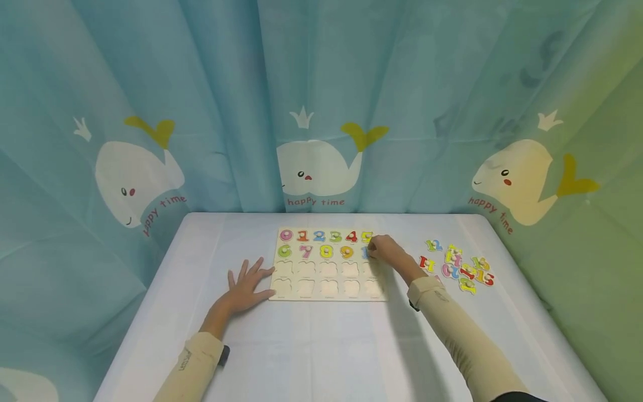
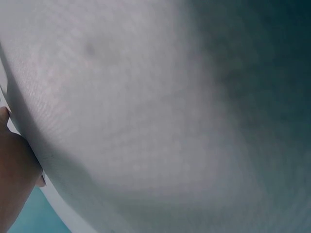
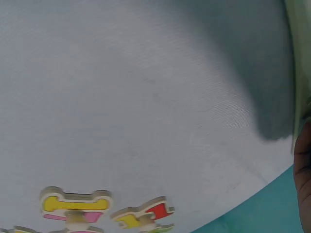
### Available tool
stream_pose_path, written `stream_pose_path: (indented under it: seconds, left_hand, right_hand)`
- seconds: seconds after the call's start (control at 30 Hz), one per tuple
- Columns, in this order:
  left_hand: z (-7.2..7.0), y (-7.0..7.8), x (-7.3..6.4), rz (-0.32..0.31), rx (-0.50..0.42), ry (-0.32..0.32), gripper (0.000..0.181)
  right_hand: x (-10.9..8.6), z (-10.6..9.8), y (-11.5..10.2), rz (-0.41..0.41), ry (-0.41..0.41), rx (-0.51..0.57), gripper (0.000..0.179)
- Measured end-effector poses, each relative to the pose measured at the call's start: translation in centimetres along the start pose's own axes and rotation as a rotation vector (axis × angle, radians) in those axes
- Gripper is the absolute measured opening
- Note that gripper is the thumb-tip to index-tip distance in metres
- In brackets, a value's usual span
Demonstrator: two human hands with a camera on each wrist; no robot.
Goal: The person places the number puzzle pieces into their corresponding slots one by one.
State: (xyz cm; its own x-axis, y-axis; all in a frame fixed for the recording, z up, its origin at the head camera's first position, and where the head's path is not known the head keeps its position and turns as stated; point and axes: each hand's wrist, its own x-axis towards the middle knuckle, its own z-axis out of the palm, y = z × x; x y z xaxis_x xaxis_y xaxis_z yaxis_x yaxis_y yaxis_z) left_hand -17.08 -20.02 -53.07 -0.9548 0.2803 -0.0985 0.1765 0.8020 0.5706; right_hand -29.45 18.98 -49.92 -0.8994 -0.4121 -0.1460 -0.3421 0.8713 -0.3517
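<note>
A wooden number puzzle board [image 1: 296,273] lies on the table, its top two rows filled with coloured number pieces and the lower two rows showing bare recesses. My left hand [image 1: 246,287] is spread flat at the board's left edge, fingertips touching it. At the right end of the second row, my right hand [image 1: 388,250] has its fingers curled down and pinches a blue number piece [image 1: 365,252], which it partly hides. The left hand [image 2: 17,165] shows only at the edge of the left wrist view; the right hand [image 3: 303,179] likewise in its own.
To the right of the board lie several loose number pieces [image 1: 468,271], some overlapping. Two of them, a yellow-and-pink piece [image 3: 75,203] and a red-and-yellow piece [image 3: 143,213], show in the right wrist view. A whale-print curtain [image 1: 221,167] hangs behind the white table [image 1: 321,346].
</note>
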Motion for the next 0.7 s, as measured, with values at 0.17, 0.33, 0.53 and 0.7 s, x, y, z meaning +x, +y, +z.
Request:
stream_pose_path:
  seconds: [0.17, 0.33, 0.53, 0.7]
  left_hand:
    - [-0.1, 0.0, 0.0, 0.01, -0.011, 0.013, 0.06]
    - [0.0, 0.0, -0.1, 0.02, -0.008, 0.002, 0.06]
    - [0.1, -0.1, -0.2, 0.016, -0.004, 0.012, 0.06]
    - [0.1, 0.0, -0.1, 0.013, -0.001, 0.001, 0.06]
  right_hand:
    - [-0.4, -0.5, 1.1, 0.003, 0.027, 0.042, 0.021]
    - [-1.7, -2.6, 2.7, 0.121, 0.053, -0.024, 0.022]
    - [-4.2, -4.9, 4.8, 0.293, -0.05, -0.062, 0.024]
    - [-5.7, -5.0, 6.5, 0.324, -0.104, -0.082, 0.016]
